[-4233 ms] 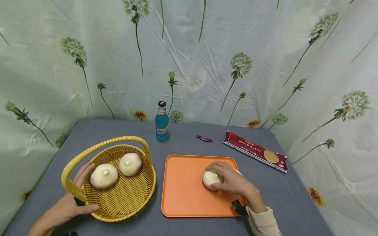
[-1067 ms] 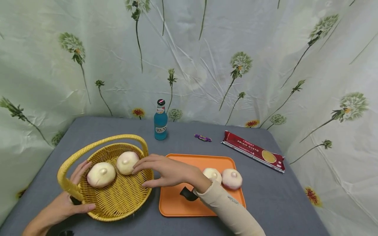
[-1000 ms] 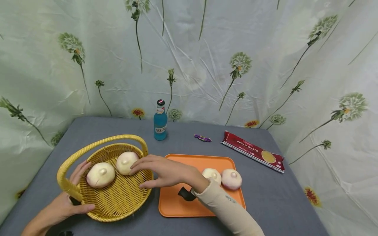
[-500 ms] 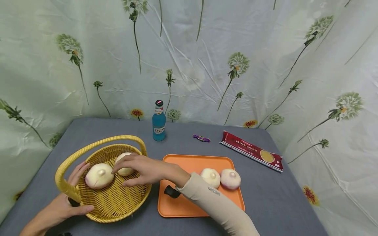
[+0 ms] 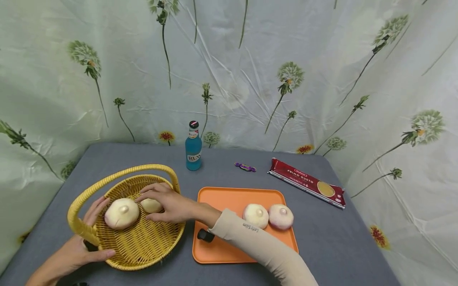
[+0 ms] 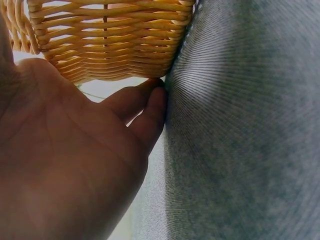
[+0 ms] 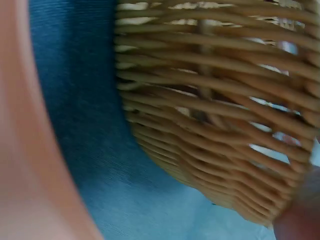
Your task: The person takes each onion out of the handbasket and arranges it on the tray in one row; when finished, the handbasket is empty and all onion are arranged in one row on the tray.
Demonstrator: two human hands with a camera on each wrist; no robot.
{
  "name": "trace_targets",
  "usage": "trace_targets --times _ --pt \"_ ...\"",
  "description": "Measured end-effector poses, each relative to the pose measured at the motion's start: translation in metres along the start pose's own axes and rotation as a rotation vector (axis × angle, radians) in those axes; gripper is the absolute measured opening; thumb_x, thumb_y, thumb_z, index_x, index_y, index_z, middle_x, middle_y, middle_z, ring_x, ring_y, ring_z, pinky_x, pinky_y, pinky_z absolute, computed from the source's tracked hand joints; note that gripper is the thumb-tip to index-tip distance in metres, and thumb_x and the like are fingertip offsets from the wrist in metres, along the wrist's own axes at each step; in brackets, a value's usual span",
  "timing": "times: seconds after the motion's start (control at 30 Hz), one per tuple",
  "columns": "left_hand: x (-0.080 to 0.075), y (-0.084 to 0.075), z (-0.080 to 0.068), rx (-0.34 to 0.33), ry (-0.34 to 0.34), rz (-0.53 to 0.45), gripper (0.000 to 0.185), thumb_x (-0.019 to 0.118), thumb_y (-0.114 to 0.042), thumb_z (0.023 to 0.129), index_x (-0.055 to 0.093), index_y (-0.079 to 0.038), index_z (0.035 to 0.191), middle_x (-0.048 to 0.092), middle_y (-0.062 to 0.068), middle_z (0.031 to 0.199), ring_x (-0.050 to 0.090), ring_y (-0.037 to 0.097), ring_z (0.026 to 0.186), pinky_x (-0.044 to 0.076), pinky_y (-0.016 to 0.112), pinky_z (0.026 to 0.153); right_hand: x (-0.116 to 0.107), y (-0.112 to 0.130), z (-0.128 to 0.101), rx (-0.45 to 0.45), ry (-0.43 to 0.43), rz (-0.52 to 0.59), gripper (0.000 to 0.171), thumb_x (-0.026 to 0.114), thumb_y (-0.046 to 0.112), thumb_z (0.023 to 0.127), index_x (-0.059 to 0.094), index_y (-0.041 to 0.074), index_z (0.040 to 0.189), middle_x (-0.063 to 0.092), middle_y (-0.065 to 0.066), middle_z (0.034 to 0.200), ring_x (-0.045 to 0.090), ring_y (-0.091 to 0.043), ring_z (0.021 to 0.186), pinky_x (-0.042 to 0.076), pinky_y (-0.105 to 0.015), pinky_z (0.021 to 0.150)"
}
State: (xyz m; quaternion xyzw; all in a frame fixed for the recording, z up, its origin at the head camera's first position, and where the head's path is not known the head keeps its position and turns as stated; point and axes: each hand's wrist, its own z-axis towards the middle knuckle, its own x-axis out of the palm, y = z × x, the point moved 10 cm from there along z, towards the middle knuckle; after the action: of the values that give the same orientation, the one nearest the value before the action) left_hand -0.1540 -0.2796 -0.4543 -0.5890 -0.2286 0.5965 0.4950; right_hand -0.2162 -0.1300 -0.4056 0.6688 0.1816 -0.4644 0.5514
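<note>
Pasta pack [image 5: 307,182] near the table's far right corner reads "PRIMO GUSTO"; blue bottle [image 5: 193,146] at the far edge, label approx "RLW". Grey cloth table [image 5: 343,238], floral curtain behind. Right hand [image 5: 165,201] grasps a bun [image 5: 150,205] inside the basket [image 5: 150,246], near left corner; left hand [image 5: 80,249] grips its rim.

A staged tabletop set — floral curtain backdrop [image 5: 250,71] draped around a grey-clothed table [image 5: 229,167].
</note>
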Motion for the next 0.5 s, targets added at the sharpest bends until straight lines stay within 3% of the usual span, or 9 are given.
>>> trace_targets --times 0.27,0.5 --pt "-0.0003 -0.0022 -0.0007 0.026 -0.009 -0.019 0.116 0.078 0.002 0.075 0.004 -0.013 0.163 -0.007 -0.008 0.166 -0.005 -0.009 0.145 0.005 0.001 0.1 0.0024 -0.0052 -0.0004 0.035 -0.103 -0.08 0.044 0.061 0.026 0.1 0.052 0.019 0.143 0.03 -0.005 0.158 0.02 -0.018 0.149 0.023 -0.026 0.117" --pt "0.0005 -0.0033 0.0012 0.001 -0.002 -0.013 0.118 0.079 0.002 0.074 0.004 -0.016 0.163 -0.008 -0.007 0.166 -0.006 -0.01 0.144 0.006 0.001 0.099 0.003 -0.0074 -0.0004 0.064 -0.122 -0.154 0.044 0.06 0.027 0.101 0.052 0.019 0.143 0.034 -0.007 0.157 0.025 -0.021 0.148 0.022 -0.031 0.119"
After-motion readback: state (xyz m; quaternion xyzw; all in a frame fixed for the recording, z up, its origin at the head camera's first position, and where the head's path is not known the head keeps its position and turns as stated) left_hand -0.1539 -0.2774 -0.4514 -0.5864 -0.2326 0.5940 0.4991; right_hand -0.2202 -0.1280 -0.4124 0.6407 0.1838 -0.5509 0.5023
